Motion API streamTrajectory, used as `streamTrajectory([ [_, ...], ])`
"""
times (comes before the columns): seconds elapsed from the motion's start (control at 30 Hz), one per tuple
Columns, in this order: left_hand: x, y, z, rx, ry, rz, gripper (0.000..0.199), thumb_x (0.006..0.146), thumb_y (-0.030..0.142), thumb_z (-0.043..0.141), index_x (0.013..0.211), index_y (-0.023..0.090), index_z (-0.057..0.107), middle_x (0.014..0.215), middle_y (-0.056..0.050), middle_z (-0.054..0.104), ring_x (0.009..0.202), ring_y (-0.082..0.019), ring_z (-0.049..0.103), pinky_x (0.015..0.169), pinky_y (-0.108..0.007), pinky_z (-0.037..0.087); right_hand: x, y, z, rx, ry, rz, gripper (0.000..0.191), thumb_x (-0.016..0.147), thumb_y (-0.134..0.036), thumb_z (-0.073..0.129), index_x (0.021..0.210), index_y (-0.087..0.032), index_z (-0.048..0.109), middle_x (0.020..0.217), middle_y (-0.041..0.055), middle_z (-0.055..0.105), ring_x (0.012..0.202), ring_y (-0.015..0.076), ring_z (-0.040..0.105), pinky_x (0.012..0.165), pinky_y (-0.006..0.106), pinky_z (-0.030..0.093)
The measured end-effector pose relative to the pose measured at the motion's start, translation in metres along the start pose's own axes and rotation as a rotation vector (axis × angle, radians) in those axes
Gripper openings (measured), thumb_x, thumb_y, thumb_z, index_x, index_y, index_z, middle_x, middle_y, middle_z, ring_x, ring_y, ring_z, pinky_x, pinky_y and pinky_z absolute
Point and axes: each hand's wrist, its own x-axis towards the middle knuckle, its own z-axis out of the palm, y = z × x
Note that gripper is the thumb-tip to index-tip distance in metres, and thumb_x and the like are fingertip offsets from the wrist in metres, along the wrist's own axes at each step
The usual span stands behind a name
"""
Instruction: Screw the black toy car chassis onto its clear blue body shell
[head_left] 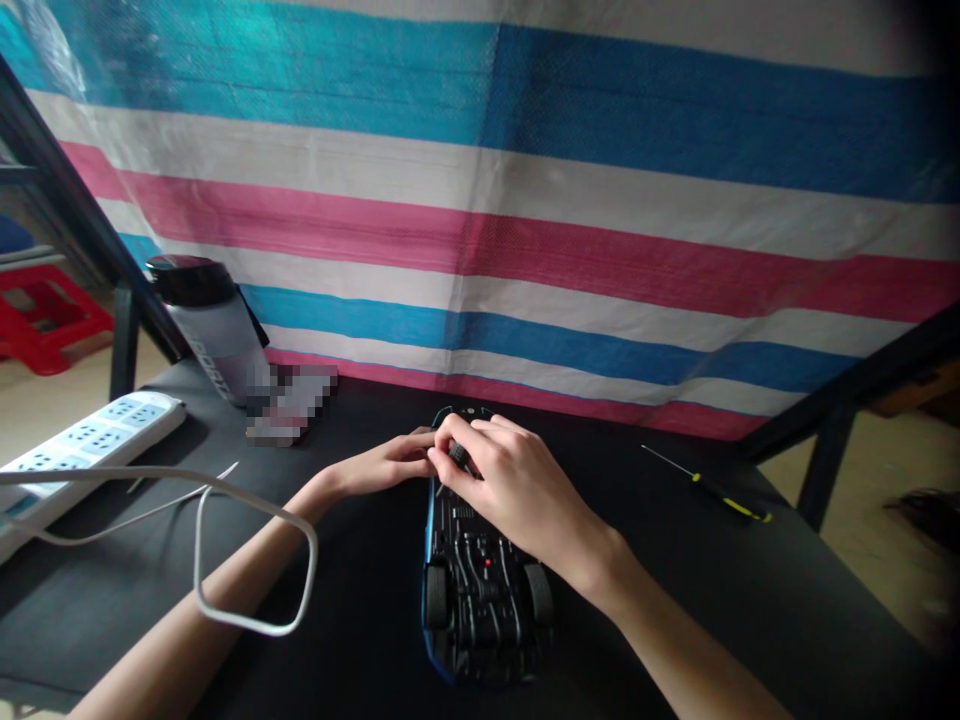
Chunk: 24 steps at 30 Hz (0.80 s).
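Note:
A toy car (480, 580) lies wheels-up on the black table, its dark underside facing me and blue bodywork showing along its left edge. My right hand (502, 470) reaches over the car's far end, thumb and fingers closed around a small black wheel (457, 453). Whether that wheel is still fixed to the car is hidden by the fingers. From the left, my left hand (390, 460) grips the car's far left side beside this wheel, its fingertips partly covered by my right hand. Two rear wheels show at the near end, including the left one (436, 598).
A screwdriver (705, 485) with a black-and-yellow handle lies to the right. On the left are a power strip (97, 435), a looping white cable (311, 560) above my left forearm and a black-lidded bottle (214, 330). A striped sheet (480, 240) hangs behind the table.

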Motion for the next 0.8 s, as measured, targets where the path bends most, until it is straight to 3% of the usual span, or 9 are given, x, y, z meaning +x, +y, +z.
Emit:
streamTrajectory([
  [0.17,-0.0002,-0.0017,0.0002,0.007,-0.002,0.002,0.037,0.095,0.043,0.060,0.120,0.016,0.066,0.121,-0.007,0.067,0.122,-0.029,0.056,0.106,-0.035,0.043,0.0005,-0.0004,-0.0002,0.045,0.020,-0.055,0.012,0.096,-0.019,0.056,0.108,-0.021,0.057,0.102,0.0041,0.069,0.096,0.0214,0.062,0.090,0.037,0.047],
  [0.3,-0.0001,-0.0020,-0.0004,0.012,0.004,0.005,0.036,0.095,0.042,0.060,0.118,0.015,0.067,0.118,-0.007,0.068,0.125,-0.030,0.055,0.109,-0.037,0.041,0.0003,-0.0010,-0.0006,0.042,0.013,-0.025,0.008,0.102,-0.021,0.050,0.104,-0.021,0.058,0.098,0.0030,0.070,0.092,0.0201,0.064,0.088,0.036,0.046],
  [0.4,-0.0003,-0.0006,-0.0005,0.028,0.004,-0.022,0.037,0.095,0.042,0.059,0.119,0.016,0.066,0.122,-0.008,0.067,0.122,-0.030,0.056,0.107,-0.037,0.042,0.0001,-0.0010,-0.0002,0.055,0.036,-0.042,0.015,0.097,-0.016,0.055,0.111,-0.021,0.057,0.106,0.0041,0.070,0.098,0.0211,0.063,0.092,0.037,0.046],
  [0.53,-0.0006,0.0003,-0.0001,0.027,0.006,-0.003,0.035,0.095,0.044,0.059,0.114,0.016,0.068,0.118,-0.007,0.068,0.126,-0.030,0.054,0.109,-0.037,0.041,0.0010,-0.0013,0.0006,0.060,0.045,-0.036,0.007,0.101,-0.021,0.053,0.105,-0.022,0.058,0.102,0.0039,0.070,0.095,0.0210,0.063,0.090,0.038,0.046],
  [0.67,-0.0007,0.0006,0.0007,0.018,-0.016,0.016,0.035,0.096,0.041,0.059,0.119,0.017,0.067,0.125,-0.007,0.065,0.124,-0.029,0.055,0.109,-0.037,0.041,0.0020,-0.0012,0.0010,0.073,0.044,-0.065,0.021,0.096,-0.015,0.056,0.116,-0.021,0.056,0.110,0.0049,0.068,0.102,0.0218,0.062,0.094,0.039,0.046],
  [0.8,-0.0008,0.0010,0.0006,0.026,0.011,0.020,0.033,0.095,0.042,0.059,0.113,0.015,0.068,0.116,-0.007,0.067,0.121,-0.029,0.055,0.107,-0.037,0.042,0.0013,0.0002,0.0027,0.039,0.038,-0.049,0.007,0.100,-0.022,0.054,0.106,-0.022,0.057,0.098,0.0040,0.068,0.093,0.0213,0.062,0.087,0.038,0.048],
])
